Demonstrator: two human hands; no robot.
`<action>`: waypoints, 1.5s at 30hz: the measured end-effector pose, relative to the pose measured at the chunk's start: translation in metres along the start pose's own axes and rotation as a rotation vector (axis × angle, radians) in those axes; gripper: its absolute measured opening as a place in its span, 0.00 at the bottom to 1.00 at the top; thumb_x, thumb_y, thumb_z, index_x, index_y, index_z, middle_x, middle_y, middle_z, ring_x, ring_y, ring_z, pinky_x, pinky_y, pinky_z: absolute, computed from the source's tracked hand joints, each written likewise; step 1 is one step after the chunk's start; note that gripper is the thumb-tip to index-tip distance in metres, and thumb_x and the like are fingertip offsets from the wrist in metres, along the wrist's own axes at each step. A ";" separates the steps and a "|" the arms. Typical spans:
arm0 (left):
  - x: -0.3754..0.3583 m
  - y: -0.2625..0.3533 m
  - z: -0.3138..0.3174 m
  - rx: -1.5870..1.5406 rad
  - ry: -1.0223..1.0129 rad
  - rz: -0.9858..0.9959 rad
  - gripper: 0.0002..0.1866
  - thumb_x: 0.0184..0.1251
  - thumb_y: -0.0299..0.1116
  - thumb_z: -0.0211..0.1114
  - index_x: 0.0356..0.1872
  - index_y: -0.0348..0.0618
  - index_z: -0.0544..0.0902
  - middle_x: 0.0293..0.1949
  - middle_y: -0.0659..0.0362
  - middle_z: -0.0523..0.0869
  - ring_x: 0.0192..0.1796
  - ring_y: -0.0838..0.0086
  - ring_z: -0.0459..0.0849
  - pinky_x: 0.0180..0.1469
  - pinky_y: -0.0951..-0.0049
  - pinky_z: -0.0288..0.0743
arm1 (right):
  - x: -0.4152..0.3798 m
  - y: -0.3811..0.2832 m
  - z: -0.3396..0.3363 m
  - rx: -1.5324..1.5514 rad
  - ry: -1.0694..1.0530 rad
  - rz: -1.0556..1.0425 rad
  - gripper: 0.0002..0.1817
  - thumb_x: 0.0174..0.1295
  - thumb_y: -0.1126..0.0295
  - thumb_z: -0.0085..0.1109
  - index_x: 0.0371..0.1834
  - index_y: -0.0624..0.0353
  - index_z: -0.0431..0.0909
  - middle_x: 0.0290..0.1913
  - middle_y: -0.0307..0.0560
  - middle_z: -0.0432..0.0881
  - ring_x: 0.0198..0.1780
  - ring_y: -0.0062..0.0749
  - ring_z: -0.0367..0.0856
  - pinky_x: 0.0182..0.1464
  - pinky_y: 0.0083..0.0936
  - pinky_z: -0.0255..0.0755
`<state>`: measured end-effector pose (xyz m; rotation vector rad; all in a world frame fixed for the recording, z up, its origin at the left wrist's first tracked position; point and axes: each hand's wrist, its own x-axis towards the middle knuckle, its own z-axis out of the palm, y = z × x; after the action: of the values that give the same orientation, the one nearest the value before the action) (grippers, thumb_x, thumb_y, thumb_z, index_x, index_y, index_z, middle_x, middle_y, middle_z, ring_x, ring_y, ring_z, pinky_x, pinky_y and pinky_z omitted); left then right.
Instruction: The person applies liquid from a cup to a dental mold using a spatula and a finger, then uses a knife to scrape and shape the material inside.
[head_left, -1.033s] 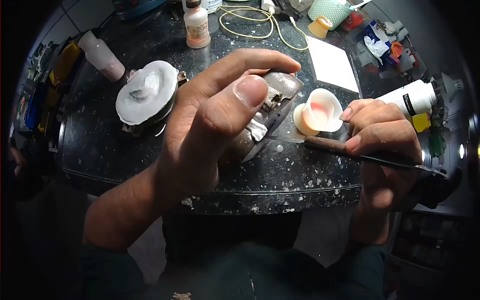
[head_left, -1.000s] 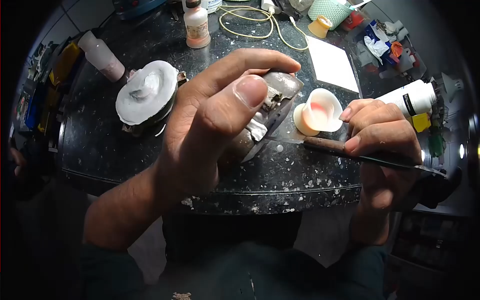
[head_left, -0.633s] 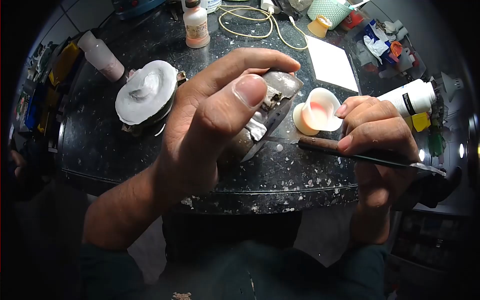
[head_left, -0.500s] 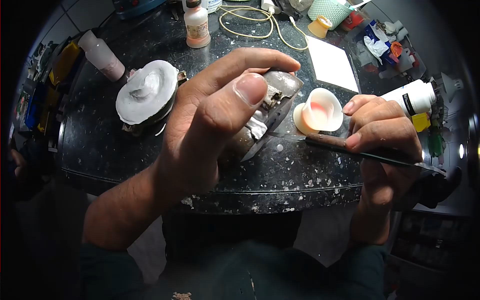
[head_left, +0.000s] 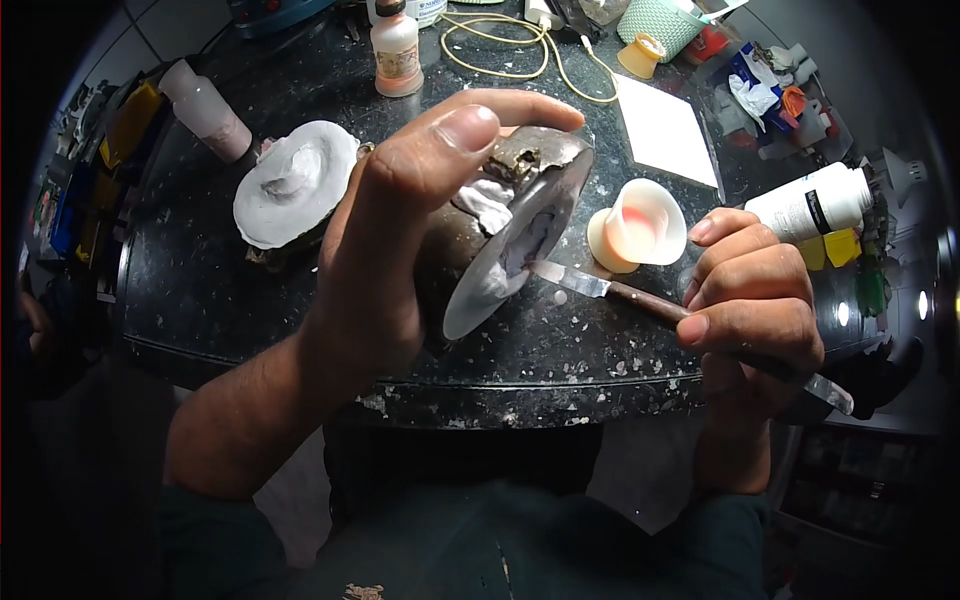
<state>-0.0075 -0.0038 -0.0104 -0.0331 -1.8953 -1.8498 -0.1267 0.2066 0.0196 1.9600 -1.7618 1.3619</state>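
My left hand [head_left: 390, 200] grips a metal dental flask half [head_left: 545, 150] filled with white plaster, tilted so its face turns right. In my right hand [head_left: 755, 285] is a wax knife [head_left: 650, 302] with a brown handle and metal at both ends. Its blade tip touches, or nearly touches, the hollow in the plaster. Beyond the knife stands a translucent white cup [head_left: 645, 225] with pinkish material inside. Left of my left hand lies another plaster-filled flask half [head_left: 295, 190], with a raised ridge in its middle.
A bottle of pink powder [head_left: 205, 112] lies at the back left, and a dropper bottle [head_left: 396, 55] stands behind. A white tile [head_left: 665, 130], a cable [head_left: 545, 45], a white container [head_left: 815, 200] and a mint basket [head_left: 660, 25] occupy the back and right. Plaster crumbs speckle the dark tabletop [head_left: 560, 370].
My left hand has turned the flask half, so its plaster face shows more. The wax knife has tilted, handle end lower, and more of its blade is visible.
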 end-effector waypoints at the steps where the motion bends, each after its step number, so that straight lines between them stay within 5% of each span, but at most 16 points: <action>1: 0.000 0.000 0.000 0.008 0.000 0.001 0.44 0.72 0.63 0.36 0.61 0.23 0.76 0.56 0.42 0.84 0.54 0.64 0.87 0.54 0.70 0.81 | -0.001 0.000 0.000 0.001 0.004 0.004 0.11 0.69 0.57 0.64 0.40 0.51 0.80 0.35 0.38 0.74 0.35 0.26 0.76 0.53 0.39 0.74; 45: -0.002 -0.001 0.001 0.043 0.012 0.098 0.42 0.77 0.59 0.35 0.59 0.22 0.76 0.60 0.40 0.81 0.57 0.64 0.87 0.56 0.69 0.82 | -0.003 -0.014 0.005 -0.119 -0.009 0.043 0.07 0.67 0.61 0.66 0.40 0.49 0.80 0.34 0.36 0.73 0.35 0.25 0.76 0.56 0.41 0.74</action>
<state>-0.0069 -0.0026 -0.0122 -0.0987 -1.8897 -1.7406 -0.1115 0.2093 0.0212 1.8796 -1.8540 1.2316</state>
